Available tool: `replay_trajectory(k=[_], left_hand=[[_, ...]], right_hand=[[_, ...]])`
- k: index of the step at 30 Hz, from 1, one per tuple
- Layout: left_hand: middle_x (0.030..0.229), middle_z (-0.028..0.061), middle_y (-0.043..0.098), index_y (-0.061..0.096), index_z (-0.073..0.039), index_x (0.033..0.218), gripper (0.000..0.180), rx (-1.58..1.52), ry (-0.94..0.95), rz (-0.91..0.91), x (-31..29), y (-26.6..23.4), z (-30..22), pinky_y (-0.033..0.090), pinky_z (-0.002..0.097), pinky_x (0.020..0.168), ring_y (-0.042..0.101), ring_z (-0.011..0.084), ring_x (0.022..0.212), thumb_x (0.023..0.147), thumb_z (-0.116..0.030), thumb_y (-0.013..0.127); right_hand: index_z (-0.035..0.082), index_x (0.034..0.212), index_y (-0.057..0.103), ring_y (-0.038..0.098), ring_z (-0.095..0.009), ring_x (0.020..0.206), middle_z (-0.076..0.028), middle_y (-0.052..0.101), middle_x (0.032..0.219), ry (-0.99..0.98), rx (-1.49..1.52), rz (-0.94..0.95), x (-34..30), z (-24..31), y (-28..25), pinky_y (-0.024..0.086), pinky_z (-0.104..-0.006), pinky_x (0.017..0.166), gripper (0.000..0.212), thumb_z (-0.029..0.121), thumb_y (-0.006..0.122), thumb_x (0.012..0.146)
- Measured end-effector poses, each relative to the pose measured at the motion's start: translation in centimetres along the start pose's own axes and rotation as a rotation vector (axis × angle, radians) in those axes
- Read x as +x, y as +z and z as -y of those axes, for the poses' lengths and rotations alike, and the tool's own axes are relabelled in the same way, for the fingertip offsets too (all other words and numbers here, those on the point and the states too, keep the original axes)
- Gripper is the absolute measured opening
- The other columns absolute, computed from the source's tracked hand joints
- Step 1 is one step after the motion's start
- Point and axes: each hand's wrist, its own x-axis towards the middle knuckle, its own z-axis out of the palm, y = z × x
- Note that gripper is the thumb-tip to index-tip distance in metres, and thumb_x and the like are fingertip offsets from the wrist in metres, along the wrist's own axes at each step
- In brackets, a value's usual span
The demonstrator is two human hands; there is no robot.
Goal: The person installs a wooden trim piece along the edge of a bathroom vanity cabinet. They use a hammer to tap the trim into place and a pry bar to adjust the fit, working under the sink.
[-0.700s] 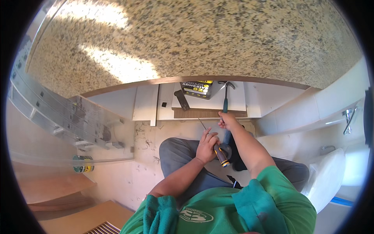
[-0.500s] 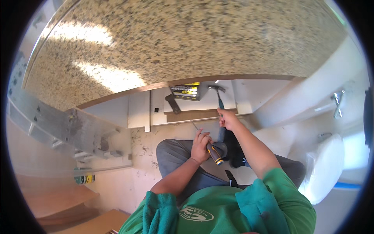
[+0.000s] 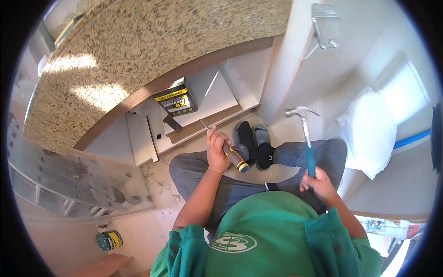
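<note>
Between the curled fingers of the left hand (image 3: 218, 150) sits a slim tool (image 3: 234, 158) with a brown and yellow handle; its thin metal end pokes out past the fingertips, up and to the left, while the butt of the handle sticks out on the other side of the grip, toward the lower right. Well to the right of those fingers, the right hand (image 3: 319, 183) is closed around the lower part of a claw hammer's (image 3: 309, 159) teal handle, the metal head standing above the fingers and clear of the left-hand tool.

Just beyond the left fingertips runs the front edge of a low white cabinet base (image 3: 249, 98). Farther past them on it stand a black and yellow can (image 3: 177, 99) and, nearer, a small dark brown piece (image 3: 172, 123). Above these, farthest from the fingers, spreads a speckled granite countertop (image 3: 184, 55) with patches of sunlight. Bent legs in grey trousers (image 3: 295, 154) lie beneath both hands, with sandalled feet (image 3: 247, 143) between them. Well left of the left fingers are a ladder (image 3: 60, 166) and, lower down, a green and yellow tub (image 3: 110, 240) on the pale floor (image 3: 159, 182). Right of the right fingers are white plastic sheeting (image 3: 371, 131) and a blue pipe-like strip (image 3: 412, 138).
</note>
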Motion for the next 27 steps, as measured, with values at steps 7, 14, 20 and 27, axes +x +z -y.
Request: replay_trajectory(k=[7, 14, 20, 27], left_hand=[[0.100, 0.0107, 0.062, 0.059, -0.008, 0.097, 0.026, 0.043, 0.210, 0.141, 3.7, -1.4, -5.9, 0.036, 0.0589, 0.116, 0.051, 0.0407, 0.132, 0.074, 0.002, 0.068], [0.102, 0.0105, 0.062, 0.059, -0.008, 0.095, 0.030, 0.108, 0.307, 0.249, 7.0, -1.1, -11.0, 0.036, 0.0603, 0.116, 0.052, 0.0400, 0.130, 0.069, 0.002, 0.069], [0.102, 0.0111, 0.063, 0.060, -0.008, 0.094, 0.025, 0.133, 0.345, 0.343, 9.1, 0.7, -12.7, 0.036, 0.0607, 0.116, 0.053, 0.0416, 0.131, 0.072, 0.003, 0.067], [0.110, 0.0106, 0.066, 0.065, -0.007, 0.099, 0.022, 0.197, 0.380, 0.403, 12.3, 4.0, -14.0, 0.039, 0.0563, 0.113, 0.050, 0.0443, 0.135, 0.081, 0.005, 0.066]], right_hand=[[0.013, 0.085, 0.048, 0.041, -0.014, 0.040, 0.000, 0.039, 0.051, 0.110, 0.359, -0.235, -3.7, 0.4, 0.1, 0.033, -0.0322, 0.039, 0.030, 0.033, 0.061, 0.104], [0.008, 0.088, 0.052, 0.043, -0.014, 0.041, 0.000, 0.040, 0.052, 0.061, 0.383, -0.223, -3.6, -0.3, -1.6, 0.037, -0.0310, 0.041, 0.031, 0.033, 0.064, 0.101], [0.006, 0.096, 0.056, 0.043, -0.007, 0.043, 0.002, 0.043, 0.056, -0.045, 0.318, -0.306, -0.9, 2.6, -2.6, 0.036, -0.0248, 0.040, 0.019, 0.022, 0.064, 0.101], [0.006, 0.093, 0.057, 0.040, -0.007, 0.044, 0.003, 0.043, 0.058, -0.260, 0.335, -0.358, 3.5, 3.2, -7.1, 0.035, -0.0242, 0.042, 0.021, 0.022, 0.068, 0.100]])
